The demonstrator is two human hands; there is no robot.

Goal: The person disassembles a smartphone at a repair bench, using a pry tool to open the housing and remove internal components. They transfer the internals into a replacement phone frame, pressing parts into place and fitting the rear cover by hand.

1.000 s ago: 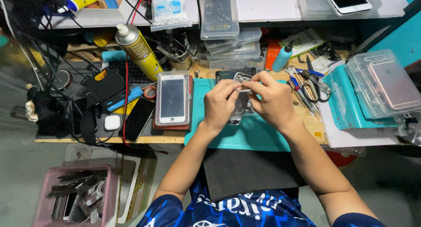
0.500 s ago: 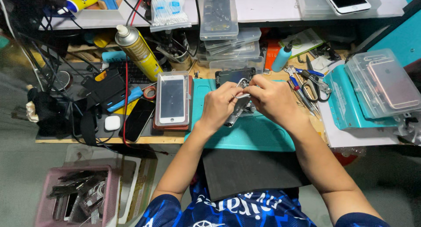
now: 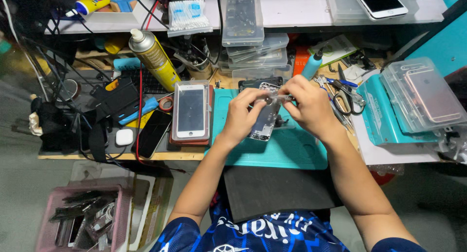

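1. At the far left, below the bench edge, a pink basket [image 3: 48,208] of dark scrap parts stands on the floor, well apart from the work.
2. On the left of the bench lie tangled black cables [image 3: 58,125], a small white case [image 3: 124,136] and a dark phone [image 3: 152,133] face up; a yellow spray can [image 3: 154,58] leans behind them. This side is crowded and leaves little room to set anything down.
3. A white phone [image 3: 190,111] sits in a clear tray just beside the left edge of the teal work mat [image 3: 287,150].
4. The left hand [image 3: 242,117] is over the mat, fingers curled and clamped on the upper part of an opened phone housing [image 3: 265,123], which is held tilted above the mat's middle.
5. The right hand [image 3: 307,106] meets it at the housing's top end, thumb and forefinger pinched together on something small and pale; what it is cannot be told.
6. Judging by the grip, the step in hand is fine work on the housing's top end. The next move seems to call for a steady left hold and a small, precise motion of the right fingertips.
7. Right of the mat lie scissors [image 3: 349,92] and loose tools close to the right wrist; the mat's front half is the open room.
8. At far right, clear cases [image 3: 423,94] with a pink-gold phone sit on a teal box near the bench edge.
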